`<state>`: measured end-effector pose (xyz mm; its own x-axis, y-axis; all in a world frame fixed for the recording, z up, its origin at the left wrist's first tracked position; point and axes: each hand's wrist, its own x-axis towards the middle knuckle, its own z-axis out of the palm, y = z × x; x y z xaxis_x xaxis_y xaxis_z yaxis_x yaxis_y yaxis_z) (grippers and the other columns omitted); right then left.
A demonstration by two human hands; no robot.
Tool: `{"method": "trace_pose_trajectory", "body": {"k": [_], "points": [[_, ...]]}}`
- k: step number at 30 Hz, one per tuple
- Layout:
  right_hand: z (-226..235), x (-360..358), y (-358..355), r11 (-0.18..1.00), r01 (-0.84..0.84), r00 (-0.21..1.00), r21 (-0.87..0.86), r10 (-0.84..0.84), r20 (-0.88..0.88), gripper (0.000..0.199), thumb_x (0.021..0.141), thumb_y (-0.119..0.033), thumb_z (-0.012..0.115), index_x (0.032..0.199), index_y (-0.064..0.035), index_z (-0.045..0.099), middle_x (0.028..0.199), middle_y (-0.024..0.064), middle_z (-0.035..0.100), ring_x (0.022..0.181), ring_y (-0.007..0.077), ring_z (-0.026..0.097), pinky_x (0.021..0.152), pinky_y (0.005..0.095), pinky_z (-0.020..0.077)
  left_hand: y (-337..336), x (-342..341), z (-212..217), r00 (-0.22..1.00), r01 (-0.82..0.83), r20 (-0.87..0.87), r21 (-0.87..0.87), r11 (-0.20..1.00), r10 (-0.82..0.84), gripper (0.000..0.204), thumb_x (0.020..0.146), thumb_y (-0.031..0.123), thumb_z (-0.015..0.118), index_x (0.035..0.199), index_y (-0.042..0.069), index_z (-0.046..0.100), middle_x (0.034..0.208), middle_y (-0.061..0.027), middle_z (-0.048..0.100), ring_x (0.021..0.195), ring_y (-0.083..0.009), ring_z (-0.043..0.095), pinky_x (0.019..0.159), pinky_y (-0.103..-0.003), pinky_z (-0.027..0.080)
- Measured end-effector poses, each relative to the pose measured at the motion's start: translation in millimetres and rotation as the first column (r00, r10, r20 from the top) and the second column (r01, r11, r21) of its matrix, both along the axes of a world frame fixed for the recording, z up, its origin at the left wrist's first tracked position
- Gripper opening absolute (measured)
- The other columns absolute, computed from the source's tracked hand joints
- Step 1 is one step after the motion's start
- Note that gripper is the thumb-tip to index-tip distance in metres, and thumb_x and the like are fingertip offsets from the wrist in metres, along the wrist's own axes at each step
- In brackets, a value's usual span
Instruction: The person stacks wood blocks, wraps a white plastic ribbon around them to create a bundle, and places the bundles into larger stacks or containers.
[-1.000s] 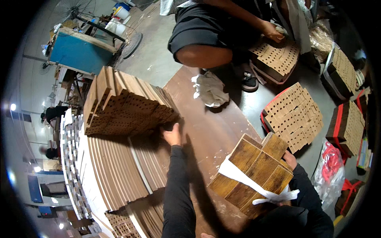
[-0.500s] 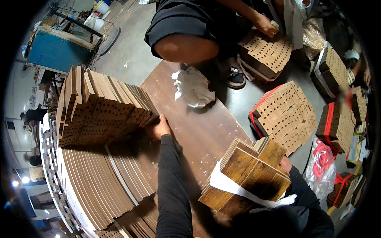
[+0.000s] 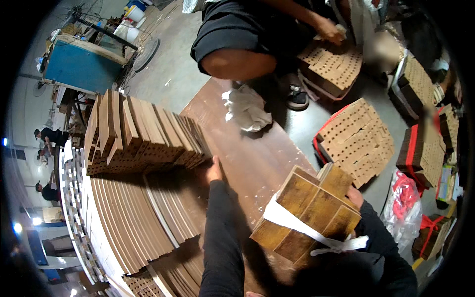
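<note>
My left hand (image 3: pixel 214 170) is against the near right end of a leaning row of wooden planks (image 3: pixel 143 131), its thumb raised and its other fingers mostly hidden under them. This row leans over a longer stack of edge-up planks (image 3: pixel 126 218), and the ends facing me are full of drilled holes. My right hand (image 3: pixel 354 197) grips the right edge of a bundle of brown flooring planks (image 3: pixel 311 210). A white strap (image 3: pixel 294 222) crosses that bundle. Both stand on a brown board (image 3: pixel 242 168), where a crumpled white cloth (image 3: pixel 247 110) lies farther off.
Across the board, a person in dark shorts (image 3: pixel 227 37) crouches, one hand (image 3: pixel 330 30) on a bundle of drilled planks (image 3: pixel 336 64). More bundles (image 3: pixel 357 138) with red bands stand on the right, beside a clear plastic bag (image 3: pixel 403 208). A blue cabinet (image 3: pixel 81 67) stands far left.
The view has shifted slightly, so most things sit farther right. The leaning planks look more fanned out. My hands keep their places on the planks and the bundle.
</note>
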<state>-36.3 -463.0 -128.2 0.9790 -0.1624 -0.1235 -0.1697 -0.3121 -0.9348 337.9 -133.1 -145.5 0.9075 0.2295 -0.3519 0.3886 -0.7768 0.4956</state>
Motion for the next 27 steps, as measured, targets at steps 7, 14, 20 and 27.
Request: {"method": "trace_pose_trajectory", "body": {"k": [7,14,20,27], "points": [[-44,-1,-5,0.997,-0.026,0.987,0.077,0.038,-0.155,0.039,0.087,-0.023,0.048,0.12,-0.0016,0.049,0.124,0.0176,0.046,0.11,0.0276,0.046,0.095,0.0356,0.0369,14,-64,-12,0.925,-0.325,-0.375,-0.71,0.625,0.055,0.07,0.085,0.055,0.047,0.122,-0.004,0.047,0.119,-0.0139,0.054,0.103,-0.0244,0.054,0.089,-0.036,0.043],[-113,7,-17,0.976,-0.193,0.958,-0.105,0.21,0.194,0.033,0.093,-0.013,0.037,0.121,0.0008,0.044,0.139,0.0215,0.03,0.123,0.032,0.036,0.102,0.035,0.0294,37,-88,-46,0.982,-0.157,-0.169,-0.485,0.86,0.084,0.077,0.08,0.062,0.049,0.111,-0.009,0.053,0.108,-0.0123,0.059,0.092,-0.0242,0.057,0.083,-0.033,0.045],[-66,21,4,0.967,-0.221,0.953,0.125,0.187,0.238,0.043,0.09,-0.014,0.042,0.13,0.0028,0.036,0.14,0.0137,0.031,0.127,0.0249,0.03,0.105,0.0321,0.022,76,-85,-79,0.974,-0.21,-0.182,-0.519,0.828,0.133,0.072,0.079,0.059,0.052,0.111,-0.006,0.054,0.109,-0.0158,0.058,0.094,-0.0262,0.056,0.084,-0.036,0.045],[-43,-2,21,0.932,0.119,0.991,0.342,-0.093,-0.092,0.054,0.086,-0.018,0.038,0.135,0.0033,0.029,0.144,0.0151,0.025,0.134,0.0227,0.02,0.109,0.0291,0.0144,59,-135,-32,0.955,-0.262,-0.257,-0.51,0.819,0.146,0.077,0.072,0.068,0.053,0.109,0.0,0.058,0.106,-0.0222,0.058,0.096,-0.0311,0.057,0.083,-0.04,0.045]]}}
